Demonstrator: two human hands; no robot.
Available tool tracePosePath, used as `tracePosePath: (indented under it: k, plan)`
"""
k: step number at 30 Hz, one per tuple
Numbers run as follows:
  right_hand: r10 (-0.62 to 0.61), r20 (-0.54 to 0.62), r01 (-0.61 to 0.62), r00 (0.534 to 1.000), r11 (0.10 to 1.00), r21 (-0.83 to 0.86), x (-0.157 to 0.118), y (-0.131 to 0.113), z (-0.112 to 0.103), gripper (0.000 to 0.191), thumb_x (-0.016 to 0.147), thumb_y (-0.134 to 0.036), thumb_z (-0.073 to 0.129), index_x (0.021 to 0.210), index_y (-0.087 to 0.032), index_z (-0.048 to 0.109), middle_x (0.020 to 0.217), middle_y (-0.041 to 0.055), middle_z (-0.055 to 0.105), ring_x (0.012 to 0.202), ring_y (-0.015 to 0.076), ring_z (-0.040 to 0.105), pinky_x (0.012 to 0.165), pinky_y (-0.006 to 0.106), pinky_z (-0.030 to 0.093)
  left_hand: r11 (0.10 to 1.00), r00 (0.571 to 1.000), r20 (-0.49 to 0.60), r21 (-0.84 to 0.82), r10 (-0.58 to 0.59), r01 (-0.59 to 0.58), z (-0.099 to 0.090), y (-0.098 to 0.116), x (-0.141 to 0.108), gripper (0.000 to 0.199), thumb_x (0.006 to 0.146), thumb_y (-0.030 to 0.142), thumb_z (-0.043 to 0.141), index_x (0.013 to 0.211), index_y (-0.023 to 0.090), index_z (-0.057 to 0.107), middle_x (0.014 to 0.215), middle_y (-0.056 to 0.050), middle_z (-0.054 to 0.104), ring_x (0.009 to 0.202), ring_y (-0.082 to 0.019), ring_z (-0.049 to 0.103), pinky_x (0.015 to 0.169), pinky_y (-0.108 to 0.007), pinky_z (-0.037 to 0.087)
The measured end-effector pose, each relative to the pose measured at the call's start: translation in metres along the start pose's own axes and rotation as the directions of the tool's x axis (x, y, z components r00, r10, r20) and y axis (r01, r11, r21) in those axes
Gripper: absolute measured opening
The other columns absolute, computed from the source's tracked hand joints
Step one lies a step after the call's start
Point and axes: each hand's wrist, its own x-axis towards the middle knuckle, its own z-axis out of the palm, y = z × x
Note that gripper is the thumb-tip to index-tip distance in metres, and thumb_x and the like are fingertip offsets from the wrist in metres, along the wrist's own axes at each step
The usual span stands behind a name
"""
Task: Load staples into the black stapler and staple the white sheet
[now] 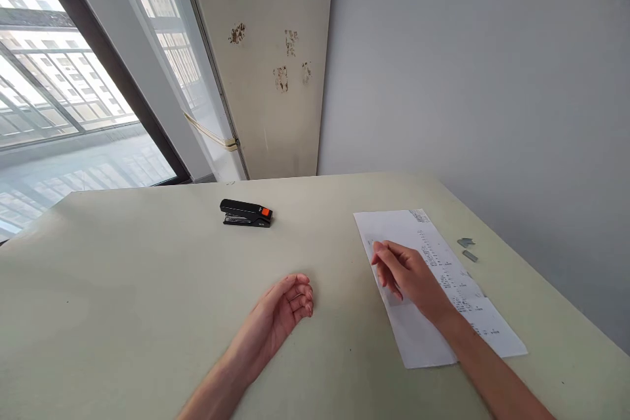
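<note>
My left hand (288, 305) rests on its side on the table, palm turned to the right, fingers loosely curled, with nothing in it. Over the left part of the printed sheets of paper (418, 335) is my right hand (401, 269), its fingers bent and slightly apart; I see nothing held in it. Whether it touches the paper I cannot tell. The sheets lie at a slant, their text toward the right side. A black stapler (246, 213) with an orange patch lies farther back, beyond my left hand and apart from it.
Small grey pieces, perhaps staple strips (469, 255), lie right of the paper. The pale table (147, 289) meets a grey wall (467, 79) on the right. Behind it stand a stained cream panel (275, 118) and a window (63, 92) at the left.
</note>
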Motion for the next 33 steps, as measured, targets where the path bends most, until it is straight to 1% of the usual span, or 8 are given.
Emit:
tracePosePath:
  k: [5, 8, 12, 15, 21, 25, 29, 33]
  plan:
    - [0.121, 0.069, -0.115, 0.99, 0.99, -0.086, 0.007, 0.011, 0.003, 0.057, 0.096, -0.072, 0.055, 0.073, -0.021, 0.056, 0.053, -0.005, 0.056, 0.037, 0.0073, 0.043, 0.039, 0.021, 0.036, 0.996, 1.0, -0.001, 0.083, 0.03, -0.03, 0.006, 0.001, -0.002, 0.025, 0.1, 0.038, 0.067, 0.1, 0.014, 0.073, 0.092, -0.007, 0.064, 0.082, -0.017, 0.059, 0.08, -0.03, 0.05]
    - [0.104, 0.173, -0.105, 0.979, 0.995, -0.004, -0.001, 0.006, 0.024, 0.056, 0.097, -0.072, 0.054, 0.074, -0.021, 0.055, 0.057, -0.0053, 0.054, 0.043, 0.0077, 0.045, 0.044, 0.021, 0.037, 0.928, 0.988, 0.055, 0.34, 0.145, -0.155, 0.015, -0.005, -0.006, 0.032, 0.1, 0.049, 0.063, 0.1, 0.018, 0.071, 0.089, -0.007, 0.064, 0.08, -0.019, 0.059, 0.077, -0.032, 0.05]
    - [0.034, 0.287, -0.095, 0.957, 0.975, 0.201, -0.014, -0.011, 0.036, 0.056, 0.099, -0.071, 0.051, 0.071, -0.022, 0.048, 0.055, -0.0074, 0.044, 0.043, 0.0079, 0.036, 0.044, 0.023, 0.031, 0.426, 0.913, 0.273, 0.818, 0.303, -0.386, 0.03, -0.02, -0.02, 0.025, 0.104, 0.041, 0.057, 0.105, 0.023, 0.074, 0.097, -0.011, 0.07, 0.089, -0.025, 0.061, 0.085, -0.037, 0.049]
    - [-0.019, 0.109, -0.01, 0.994, 0.966, 0.258, -0.02, -0.021, 0.017, 0.055, 0.098, -0.068, 0.056, 0.068, -0.023, 0.048, 0.054, -0.0067, 0.042, 0.046, 0.0093, 0.034, 0.047, 0.025, 0.032, 0.094, 0.849, 0.451, 0.866, 0.274, -0.491, 0.036, -0.03, -0.027, 0.026, 0.102, 0.032, 0.059, 0.124, 0.028, 0.073, 0.136, -0.014, 0.067, 0.128, -0.035, 0.056, 0.108, -0.049, 0.043]
    - [0.125, -0.153, -0.094, 0.98, 0.976, 0.195, -0.038, -0.011, -0.04, 0.052, 0.096, -0.067, 0.06, 0.07, -0.023, 0.05, 0.06, -0.0043, 0.043, 0.054, 0.0124, 0.038, 0.052, 0.026, 0.039, -0.088, 0.821, 0.547, 0.837, 0.165, -0.54, 0.028, -0.028, -0.036, 0.062, 0.101, 0.03, 0.063, 0.16, 0.035, 0.043, 0.168, -0.005, 0.04, 0.157, -0.035, 0.033, 0.129, -0.06, 0.019]
    - [0.158, -0.176, -0.153, 0.972, 0.987, 0.045, -0.066, 0.013, -0.059, 0.052, 0.097, -0.068, 0.056, 0.07, -0.023, 0.053, 0.065, -0.0006, 0.049, 0.059, 0.0157, 0.044, 0.055, 0.028, 0.044, -0.169, 0.859, 0.498, 0.863, 0.122, -0.476, 0.003, -0.013, -0.062, 0.065, 0.101, 0.03, 0.063, 0.161, 0.039, 0.04, 0.168, 0.0, 0.038, 0.158, -0.033, 0.03, 0.131, -0.056, 0.02]
    - [0.184, -0.165, -0.197, 0.969, 0.978, -0.064, -0.087, 0.034, -0.064, 0.054, 0.097, -0.071, 0.052, 0.072, -0.024, 0.056, 0.067, 0.002, 0.053, 0.06, 0.018, 0.048, 0.057, 0.03, 0.046, -0.275, 0.904, 0.372, 0.91, 0.212, -0.31, -0.048, 0.002, -0.099, 0.063, 0.098, 0.034, 0.065, 0.158, 0.043, 0.046, 0.166, 0.003, 0.039, 0.157, -0.034, 0.032, 0.131, -0.057, 0.021]
    - [0.167, -0.128, -0.183, 0.978, 0.974, -0.13, -0.09, 0.038, -0.056, 0.054, 0.097, -0.072, 0.05, 0.073, -0.024, 0.057, 0.068, 0.0022, 0.055, 0.062, 0.0184, 0.05, 0.058, 0.03, 0.045, -0.431, 0.876, 0.339, 0.885, 0.342, -0.175, -0.102, 0.019, -0.131, 0.057, 0.099, 0.039, 0.059, 0.154, 0.045, 0.05, 0.162, 0.006, 0.047, 0.155, -0.035, 0.036, 0.128, -0.061, 0.028]
